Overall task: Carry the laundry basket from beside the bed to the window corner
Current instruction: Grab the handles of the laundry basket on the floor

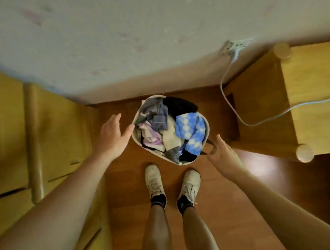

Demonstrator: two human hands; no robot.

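The laundry basket (136,140) stands on the wooden floor against the wall, seen from above. It is pale, round-cornered and full of clothes, with a blue and white checked piece on its right side. My left hand (112,136) is open beside the basket's left rim, its thumb touching or nearly touching the rim. My right hand (224,156) is open at the basket's lower right, next to a dark handle (210,146) that sticks out from the rim. Neither hand grips anything.
Yellow wooden furniture (49,133) stands to the left and a wooden bed frame or table (314,95) to the right. A white cable (229,101) runs from a wall socket (234,45) down beside the basket. My feet in white shoes (172,181) stand just before the basket.
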